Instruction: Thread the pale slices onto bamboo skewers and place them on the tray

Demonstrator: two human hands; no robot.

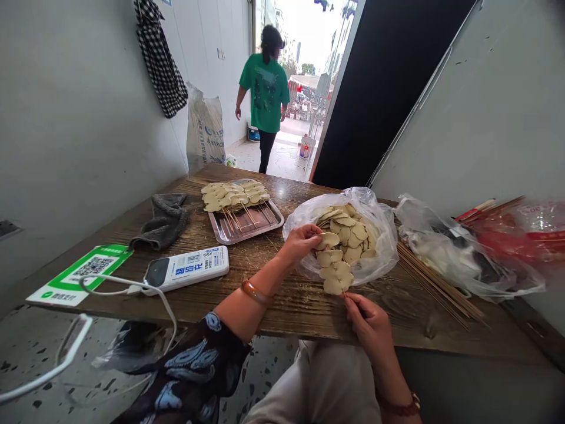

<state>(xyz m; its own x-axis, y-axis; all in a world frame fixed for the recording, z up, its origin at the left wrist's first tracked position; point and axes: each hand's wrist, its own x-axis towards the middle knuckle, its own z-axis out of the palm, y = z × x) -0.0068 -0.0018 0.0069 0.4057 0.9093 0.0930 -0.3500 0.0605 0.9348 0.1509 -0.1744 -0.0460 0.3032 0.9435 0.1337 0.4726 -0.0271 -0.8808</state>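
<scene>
My right hand (368,318) pinches the lower end of a thin wooden skewer at the table's front edge. Several pale, flat, scallop-edged slices (336,278) are threaded on that skewer. At its upper end my left hand (303,240) pinches one more pale slice (329,239) between thumb and fingers. Whether the skewer passes through that slice is hard to tell. Just behind the hands, an open clear plastic bag (384,235) holds a heap of loose slices (353,232). Filled skewers (233,197) lie stacked on a metal tray (265,227) to the left.
Bare wooden skewers (435,282) lie on the wooden table (282,312) at right, beside plastic bags (468,253). At left are a grey cloth (163,221), a white payment device (189,270) with a cable, and a QR card (83,274). A person in green (267,94) is near the doorway.
</scene>
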